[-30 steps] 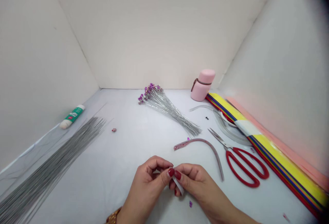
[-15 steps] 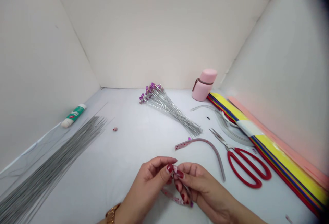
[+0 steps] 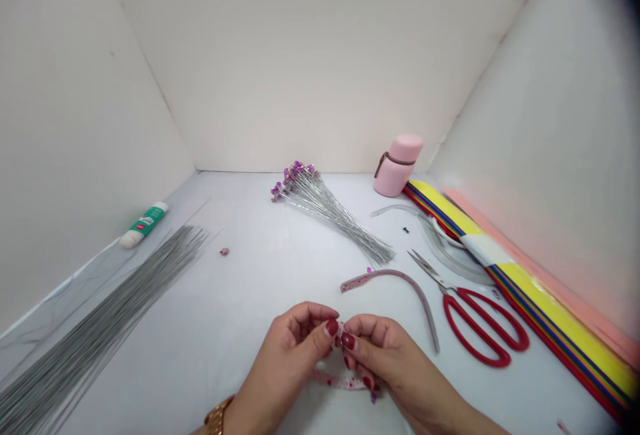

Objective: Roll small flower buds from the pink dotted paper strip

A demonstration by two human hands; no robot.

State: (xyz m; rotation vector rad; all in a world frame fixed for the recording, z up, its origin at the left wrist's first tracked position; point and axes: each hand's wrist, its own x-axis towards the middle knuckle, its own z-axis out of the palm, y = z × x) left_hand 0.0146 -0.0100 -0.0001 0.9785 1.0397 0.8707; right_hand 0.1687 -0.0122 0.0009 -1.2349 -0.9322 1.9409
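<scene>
A narrow pink strip of ribbon [image 3: 340,380] with red specks is pinched between my two hands at the front middle. Thumb and forefinger of my left hand [image 3: 300,348] close on its small folded end, where the fingertips of both hands nearly meet. My right hand [image 3: 387,355] pinches the same end from the other side, and the strip loops down beneath its curled fingers. Beside the right fingers hangs a tiny purple bit [image 3: 373,397]. Just beyond lies a second, curved speckled strip [image 3: 400,275]. My fingers partly hide the folded end.
Red-handled scissors [image 3: 475,322] lie at right, alongside a long bundle of coloured strips [image 3: 540,295]. A pink flask [image 3: 397,167] stands at the back. Silver stems with purple tips [image 3: 340,212] lie mid-table. Grey wires [image 3: 120,315] and a glue stick [image 3: 145,225] are at left.
My hands stay together, with small finger shifts at the folded end. The ribbon's hanging loop has swung slightly and shows more of its speckled face.
</scene>
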